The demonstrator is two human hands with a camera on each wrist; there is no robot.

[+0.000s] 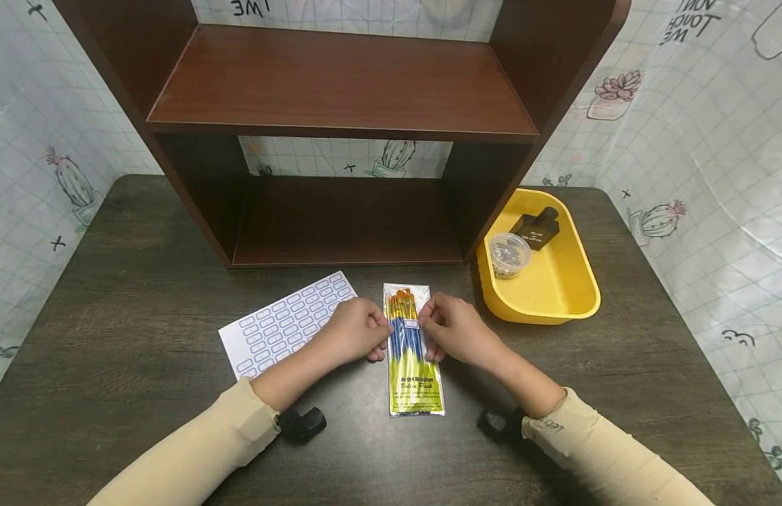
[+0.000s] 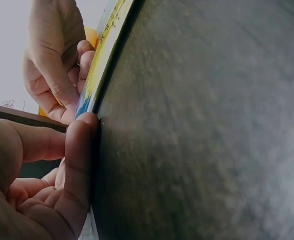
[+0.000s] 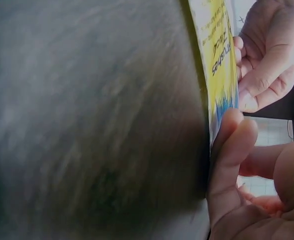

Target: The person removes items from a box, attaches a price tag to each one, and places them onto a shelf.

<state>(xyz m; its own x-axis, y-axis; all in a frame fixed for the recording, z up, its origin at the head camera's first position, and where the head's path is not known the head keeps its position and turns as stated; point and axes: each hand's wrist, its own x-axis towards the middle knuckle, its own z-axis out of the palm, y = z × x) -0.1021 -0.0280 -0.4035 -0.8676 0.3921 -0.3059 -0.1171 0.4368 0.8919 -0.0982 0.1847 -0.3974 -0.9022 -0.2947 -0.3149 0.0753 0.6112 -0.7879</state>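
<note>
A clear pack of paintbrushes (image 1: 416,383) lies on the table, with blue and orange-tipped brushes behind a yellow-green printed panel. Across the brushes sits a small white label (image 1: 412,324) with a blue border. My left hand (image 1: 360,329) pinches the pack's left edge with curled fingers. From the right side, my right hand (image 1: 457,330) holds the opposite edge, its fingertips over the film beside the label. Both wrist views show the two hands facing each other across the pack; the exact contact under the fingertips is partly hidden. A sheet of blue-bordered labels (image 1: 283,327) lies partly under my left forearm.
Behind the pack stands a brown wooden shelf unit (image 1: 340,84). A yellow bin (image 1: 564,281) at the right holds a round clear tub (image 1: 509,254) of small items and a dark bottle (image 1: 537,228). Patterned sheeting (image 1: 700,161) surrounds the dark table (image 1: 131,365).
</note>
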